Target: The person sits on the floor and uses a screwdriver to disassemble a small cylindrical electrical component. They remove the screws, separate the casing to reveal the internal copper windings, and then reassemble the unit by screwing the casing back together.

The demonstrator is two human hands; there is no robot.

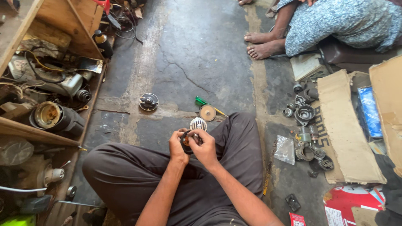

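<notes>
Above the lap, left hand [177, 147] and right hand [204, 147] together clamp one black ring [184, 142].

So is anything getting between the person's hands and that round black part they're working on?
Nothing visible does. Both the left hand and the right hand already have a grip on the round black part, held above the lap. The ribbed metal disc lies on the floor just beyond, apart from it.

Small round black part [185, 142], held upright, above crossed legs
</notes>
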